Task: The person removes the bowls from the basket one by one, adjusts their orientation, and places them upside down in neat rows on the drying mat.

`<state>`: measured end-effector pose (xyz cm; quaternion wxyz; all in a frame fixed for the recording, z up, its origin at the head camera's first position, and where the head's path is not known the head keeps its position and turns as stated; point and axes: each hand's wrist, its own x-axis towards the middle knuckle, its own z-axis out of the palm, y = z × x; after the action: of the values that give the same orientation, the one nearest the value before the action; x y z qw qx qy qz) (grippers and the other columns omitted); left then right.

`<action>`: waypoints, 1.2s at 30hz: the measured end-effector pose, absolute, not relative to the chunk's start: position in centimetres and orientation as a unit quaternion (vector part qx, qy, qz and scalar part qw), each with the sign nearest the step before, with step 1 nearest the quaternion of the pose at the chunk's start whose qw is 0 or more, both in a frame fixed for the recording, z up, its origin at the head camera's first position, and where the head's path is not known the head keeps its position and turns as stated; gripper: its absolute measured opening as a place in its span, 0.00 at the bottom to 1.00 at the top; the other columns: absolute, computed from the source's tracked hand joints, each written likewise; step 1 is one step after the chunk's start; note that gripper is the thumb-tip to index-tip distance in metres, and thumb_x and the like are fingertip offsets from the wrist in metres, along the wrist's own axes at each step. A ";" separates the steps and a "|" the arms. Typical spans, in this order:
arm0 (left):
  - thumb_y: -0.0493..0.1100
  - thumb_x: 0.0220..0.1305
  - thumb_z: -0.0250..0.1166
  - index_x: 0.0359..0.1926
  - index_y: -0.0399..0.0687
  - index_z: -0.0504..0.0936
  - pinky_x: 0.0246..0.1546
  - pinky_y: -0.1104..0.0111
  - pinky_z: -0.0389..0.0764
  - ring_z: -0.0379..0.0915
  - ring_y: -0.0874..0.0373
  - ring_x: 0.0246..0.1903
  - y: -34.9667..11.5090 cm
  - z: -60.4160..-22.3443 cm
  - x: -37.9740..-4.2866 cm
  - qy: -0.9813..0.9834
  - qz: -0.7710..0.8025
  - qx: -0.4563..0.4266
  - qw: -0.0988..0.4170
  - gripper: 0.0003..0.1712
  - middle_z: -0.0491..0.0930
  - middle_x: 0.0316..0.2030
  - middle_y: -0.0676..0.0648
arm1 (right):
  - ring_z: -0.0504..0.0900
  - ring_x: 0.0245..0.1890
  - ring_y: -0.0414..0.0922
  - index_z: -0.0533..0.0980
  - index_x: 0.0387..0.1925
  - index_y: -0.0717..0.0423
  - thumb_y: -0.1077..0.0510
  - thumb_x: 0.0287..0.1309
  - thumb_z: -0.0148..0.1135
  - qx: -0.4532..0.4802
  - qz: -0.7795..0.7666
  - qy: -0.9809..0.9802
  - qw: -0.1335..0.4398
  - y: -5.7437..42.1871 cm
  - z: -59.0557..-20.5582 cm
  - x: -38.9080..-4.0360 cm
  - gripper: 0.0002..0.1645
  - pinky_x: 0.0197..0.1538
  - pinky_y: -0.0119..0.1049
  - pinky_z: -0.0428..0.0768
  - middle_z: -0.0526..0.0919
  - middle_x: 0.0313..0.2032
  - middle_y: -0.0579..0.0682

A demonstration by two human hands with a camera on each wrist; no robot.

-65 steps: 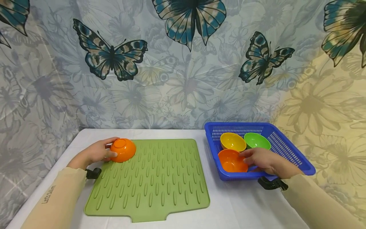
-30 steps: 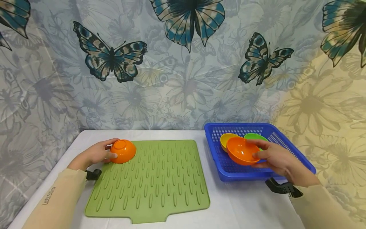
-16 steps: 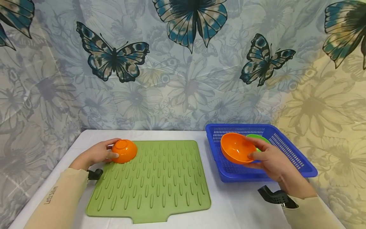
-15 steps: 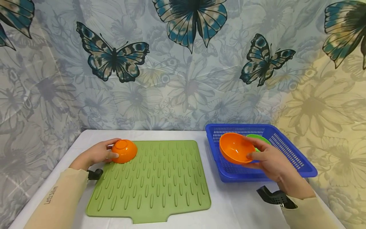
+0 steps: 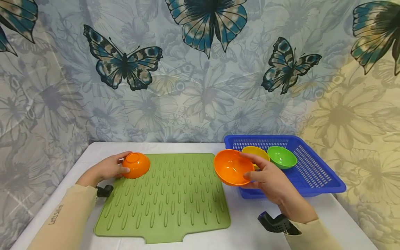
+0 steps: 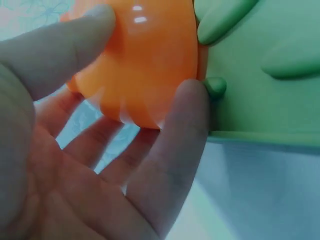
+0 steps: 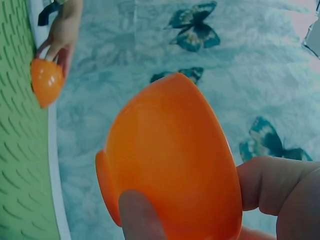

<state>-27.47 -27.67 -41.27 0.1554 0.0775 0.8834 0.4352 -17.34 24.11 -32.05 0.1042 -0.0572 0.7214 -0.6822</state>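
An orange bowl point(image 5: 136, 165) lies upside down on the back left corner of a green ridged mat point(image 5: 168, 198). My left hand point(image 5: 107, 167) holds it from the left side, thumb and fingers around its wall in the left wrist view. My right hand point(image 5: 270, 178) grips a second orange bowl point(image 5: 230, 167) by its rim, tilted with its hollow toward me. That bowl is in the air between the mat's right edge and a blue basket point(image 5: 322, 184). In the right wrist view, the thumb and fingers pinch the bowl wall.
Inside the basket sit a yellow bowl point(image 5: 256, 151), partly covered by my right hand, and a green bowl point(image 5: 282, 157). A white cloth point(image 5: 250, 229) covers the table. Behind it hangs a butterfly-patterned curtain point(image 5: 200, 104).
My right hand has lifted the second orange bowl out of the basket and carried it left, uncovering the yellow and green bowls. The left hand stays on its bowl.
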 end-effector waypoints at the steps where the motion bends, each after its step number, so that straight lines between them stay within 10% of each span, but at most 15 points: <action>1: 0.35 0.63 0.66 0.78 0.37 0.49 0.37 0.57 0.80 0.69 0.32 0.54 -27.6 -41.2 -27.4 0.889 0.425 0.082 0.151 0.48 0.63 0.65 0.25 | 0.77 0.51 0.60 0.60 0.73 0.63 0.75 0.58 0.57 -0.058 -0.685 0.718 0.105 23.8 -32.1 -17.3 0.41 0.47 0.51 0.82 0.51 0.72 0.65; 6: 0.40 0.64 0.68 0.78 0.33 0.42 0.44 0.44 0.76 0.72 0.28 0.47 -26.4 -40.2 -26.3 0.950 0.287 0.087 0.086 0.53 0.62 0.63 0.20 | 0.77 0.51 0.61 0.60 0.73 0.65 0.76 0.56 0.56 -0.071 -0.695 0.707 0.109 22.7 -32.4 -17.2 0.42 0.46 0.52 0.82 0.54 0.71 0.65; 14: 0.57 0.59 0.73 0.80 0.57 0.35 0.51 0.32 0.68 0.56 0.17 0.60 -20.1 -36.5 -21.9 0.943 0.329 0.049 -0.019 0.65 0.27 0.74 0.26 | 0.78 0.50 0.59 0.61 0.73 0.62 0.75 0.57 0.58 -0.061 -0.686 0.717 0.106 21.8 -32.5 -16.9 0.42 0.45 0.49 0.84 0.55 0.71 0.67; 20: 0.48 0.60 0.74 0.78 0.60 0.56 0.64 0.40 0.60 0.39 0.35 0.73 -14.9 -35.2 -18.4 0.798 0.584 0.148 0.038 0.51 0.29 0.78 0.44 | 0.80 0.47 0.59 0.62 0.73 0.61 0.75 0.57 0.58 -0.056 -0.690 0.715 0.099 20.8 -32.8 -16.6 0.41 0.44 0.49 0.84 0.59 0.68 0.68; 27: 0.33 0.62 0.69 0.78 0.46 0.54 0.58 0.48 0.73 0.35 0.40 0.75 -10.3 -35.2 -16.0 0.539 0.802 0.186 0.178 0.49 0.30 0.78 0.44 | 0.79 0.47 0.59 0.65 0.71 0.59 0.76 0.55 0.59 -0.059 -0.704 0.700 0.101 18.5 -32.8 -16.2 0.41 0.44 0.52 0.84 0.62 0.65 0.68; 36: 0.30 0.63 0.68 0.76 0.45 0.61 0.54 0.45 0.74 0.76 0.44 0.54 -8.3 -35.7 -15.1 0.465 0.834 0.201 0.218 0.43 0.51 0.74 0.34 | 0.80 0.45 0.58 0.64 0.71 0.61 0.75 0.52 0.61 -0.095 -0.709 0.691 0.106 16.5 -33.0 -15.5 0.42 0.44 0.52 0.84 0.67 0.62 0.70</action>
<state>-15.09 -8.26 -35.67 0.2179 0.2011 0.4649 0.8343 -15.54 16.50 -33.01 0.1059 -0.0947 0.6905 -0.7092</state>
